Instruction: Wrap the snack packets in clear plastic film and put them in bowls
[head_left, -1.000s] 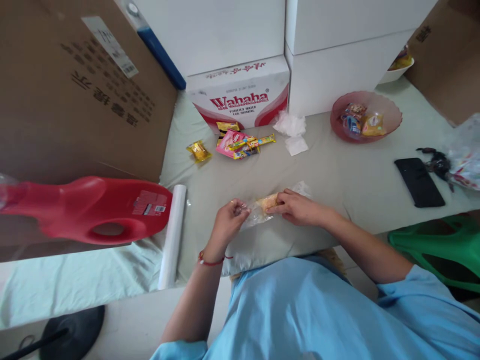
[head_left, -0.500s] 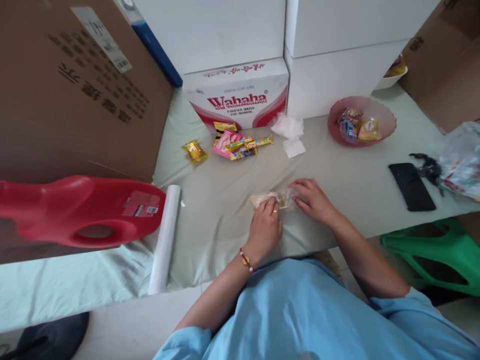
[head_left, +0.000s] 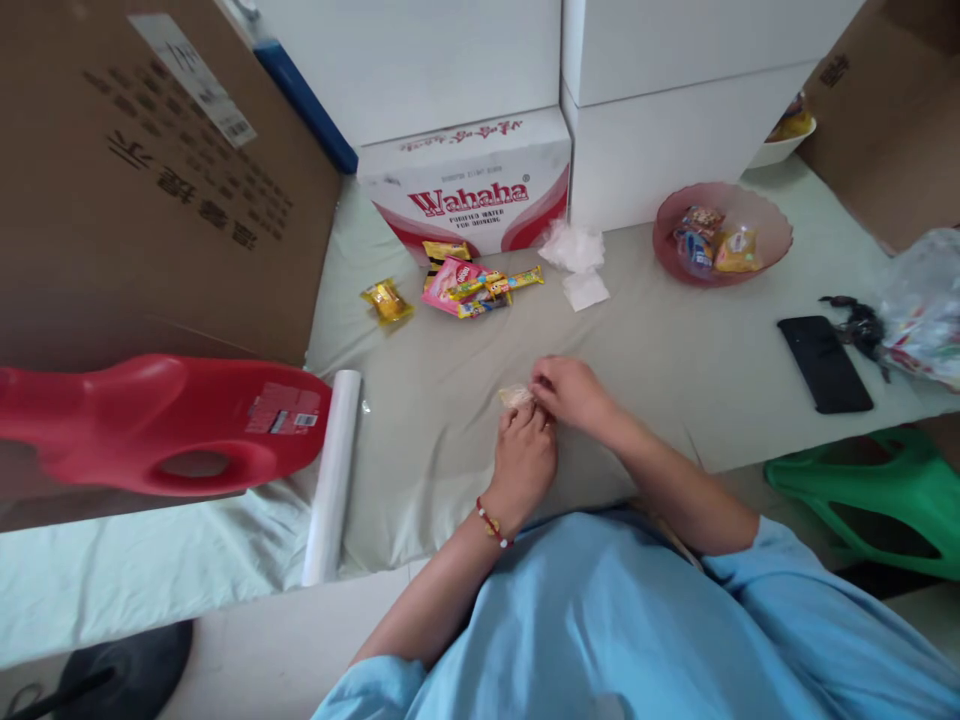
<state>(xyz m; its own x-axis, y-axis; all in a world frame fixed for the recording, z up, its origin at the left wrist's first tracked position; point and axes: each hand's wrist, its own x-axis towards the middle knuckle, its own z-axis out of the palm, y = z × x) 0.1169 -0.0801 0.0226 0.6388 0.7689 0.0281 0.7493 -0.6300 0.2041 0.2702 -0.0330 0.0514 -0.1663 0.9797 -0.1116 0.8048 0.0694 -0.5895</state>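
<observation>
A small tan snack in clear plastic wrap (head_left: 516, 396) lies on the grey-green tablecloth (head_left: 675, 360) just in front of me. My left hand (head_left: 525, 455) rests on its near side with fingers curled onto it. My right hand (head_left: 571, 390) pinches the wrap from the right, fingers pressed together. The two hands touch over the snack and hide most of it.
A pile of coloured snack packets (head_left: 472, 278) and a yellow candy (head_left: 387, 300) lie before a Wahaha box (head_left: 465, 185). Further off are crumpled white plastic (head_left: 576, 250), a pink bowl of snacks (head_left: 721, 235), a black phone (head_left: 825, 362), a film roll (head_left: 331, 475), a red jug (head_left: 157, 420) and a green stool (head_left: 877, 500).
My left hand moved right from the wrap's left end onto the snack. My right hand then slid left over it, and the stretched-out wrap is now bunched small between both hands.
</observation>
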